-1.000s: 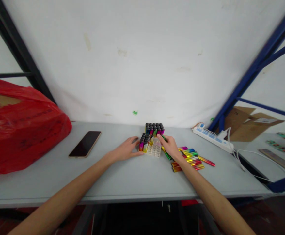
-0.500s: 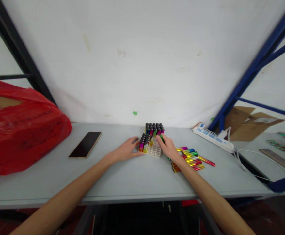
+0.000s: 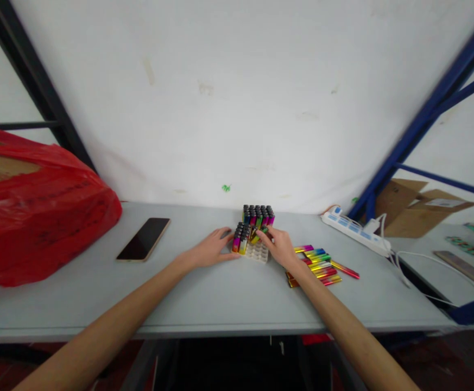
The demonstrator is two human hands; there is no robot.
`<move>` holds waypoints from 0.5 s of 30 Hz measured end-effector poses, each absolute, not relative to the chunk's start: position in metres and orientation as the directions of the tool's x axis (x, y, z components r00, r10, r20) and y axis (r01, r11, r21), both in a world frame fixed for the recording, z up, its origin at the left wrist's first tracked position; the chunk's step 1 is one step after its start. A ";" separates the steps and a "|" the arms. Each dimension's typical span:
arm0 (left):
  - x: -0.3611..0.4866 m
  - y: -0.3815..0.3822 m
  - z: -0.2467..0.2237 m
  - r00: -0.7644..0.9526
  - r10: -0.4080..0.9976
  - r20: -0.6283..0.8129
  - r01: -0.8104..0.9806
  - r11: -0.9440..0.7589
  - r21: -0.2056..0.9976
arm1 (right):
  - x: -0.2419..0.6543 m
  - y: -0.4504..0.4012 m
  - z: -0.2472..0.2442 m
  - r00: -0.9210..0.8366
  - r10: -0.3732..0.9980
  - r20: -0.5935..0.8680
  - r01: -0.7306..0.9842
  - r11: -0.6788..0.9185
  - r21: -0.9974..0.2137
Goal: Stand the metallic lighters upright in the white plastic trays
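A white tray [image 3: 257, 252] with rows of small holes stands on the table, its left part filled with upright black-topped lighters [image 3: 240, 239]. My left hand [image 3: 209, 250] lies at the tray's left side, thumb and fingers spread apart, the thumb at the front corner. Between the fingertips of my right hand [image 3: 280, 247], a green and gold lighter [image 3: 258, 237] is held tilted over the tray, beside the standing lighters. Behind stands a full block of upright lighters [image 3: 258, 215]. Loose shiny lighters [image 3: 320, 266] lie in a pile by my right wrist, partly hidden by it.
A phone [image 3: 144, 239] lies on the left of the grey table [image 3: 204, 309], near a red plastic bag [image 3: 45, 217]. At the right are a white power strip [image 3: 354, 230] with cables and a cardboard box [image 3: 408, 209]. A white wall stands behind.
My right hand has brought the lighter left over the tray, next to the standing ones, and it now shows tilted. My left hand has stayed at the tray's side.
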State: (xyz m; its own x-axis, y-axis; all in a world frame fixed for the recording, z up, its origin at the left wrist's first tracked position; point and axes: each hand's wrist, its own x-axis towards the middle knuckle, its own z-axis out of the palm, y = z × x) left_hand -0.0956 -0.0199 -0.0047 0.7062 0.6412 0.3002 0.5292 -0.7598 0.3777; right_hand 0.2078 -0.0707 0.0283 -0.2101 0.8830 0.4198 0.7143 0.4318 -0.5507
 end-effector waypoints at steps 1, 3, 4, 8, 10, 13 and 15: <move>-0.096 -0.020 -0.005 0.706 0.640 0.304 0.527 -0.761 0.379 | 0.208 -0.070 0.028 -0.233 0.882 0.409 0.715 0.441 -0.543; -0.096 -0.020 -0.004 0.705 0.640 0.307 0.525 -0.761 0.380 | 0.207 -0.068 0.027 -0.293 0.879 0.375 0.729 0.459 -0.507; -0.095 -0.021 -0.004 0.704 0.640 0.307 0.526 -0.761 0.380 | 0.207 -0.068 0.027 -0.320 0.874 0.364 0.743 0.471 -0.476; -0.094 -0.022 -0.003 0.702 0.648 0.295 0.538 -0.754 0.376 | 0.204 -0.066 0.029 -0.377 0.847 0.375 0.821 0.493 -0.287; -0.094 -0.022 -0.003 0.700 0.652 0.293 0.543 -0.751 0.375 | 0.200 -0.065 0.030 -0.382 0.846 0.372 0.850 0.479 -0.217; -0.095 -0.021 -0.005 0.697 0.651 0.299 0.539 -0.752 0.380 | 0.197 -0.064 0.031 -0.366 0.857 0.364 0.869 0.454 -0.196; -0.096 -0.020 -0.006 0.699 0.649 0.300 0.537 -0.753 0.380 | 0.199 -0.063 0.032 -0.359 0.858 0.367 0.863 0.455 -0.219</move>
State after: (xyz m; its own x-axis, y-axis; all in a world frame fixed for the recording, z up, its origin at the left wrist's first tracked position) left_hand -0.0959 -0.0197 -0.0055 0.6987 0.6494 0.3000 0.5369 -0.7532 0.3801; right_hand 0.1994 -0.0635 0.0324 -0.3586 0.8582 0.3674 0.8633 0.4546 -0.2192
